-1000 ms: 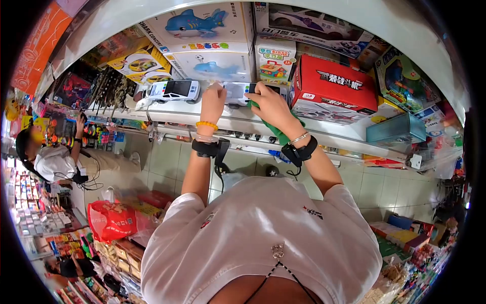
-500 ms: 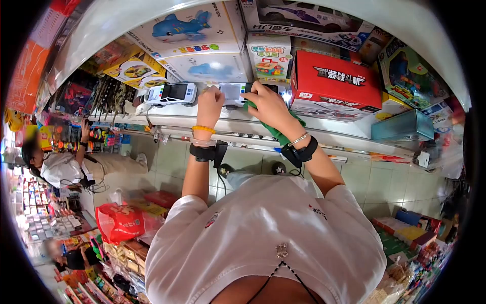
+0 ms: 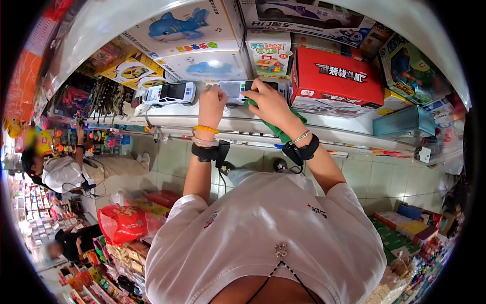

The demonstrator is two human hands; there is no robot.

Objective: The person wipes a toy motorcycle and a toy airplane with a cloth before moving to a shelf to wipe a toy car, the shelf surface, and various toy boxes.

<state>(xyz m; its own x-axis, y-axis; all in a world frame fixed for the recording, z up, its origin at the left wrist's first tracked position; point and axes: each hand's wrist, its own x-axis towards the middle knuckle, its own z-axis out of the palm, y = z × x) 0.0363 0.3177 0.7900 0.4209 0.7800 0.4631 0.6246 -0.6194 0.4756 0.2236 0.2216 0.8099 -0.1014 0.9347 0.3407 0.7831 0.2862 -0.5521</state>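
Observation:
A white toy police car [image 3: 232,91] with a dark windscreen stands on the white shelf between my hands. My left hand [image 3: 212,99] is closed at the car's left end, its fingers curled against it. My right hand [image 3: 267,105] lies over the car's right part, with a green cloth [image 3: 277,130] bunched under its fingers and hanging over the shelf edge. Its thumb and fingers reach onto the car's body. To the left, a second white toy police car [image 3: 170,93] sits apart from my hands.
Behind the cars stand shark toy boxes [image 3: 202,66], and a red toy box [image 3: 336,76] is close on the right. A teal box [image 3: 403,126] sits further right. Two other people are at the left, one in a white shirt [image 3: 63,172]. A red bag [image 3: 121,223] lies behind me.
My hands stay at the toy car with only slight movement, the left a little to the right. The view has shifted slightly. At lower left, a person in black shows more of their body.

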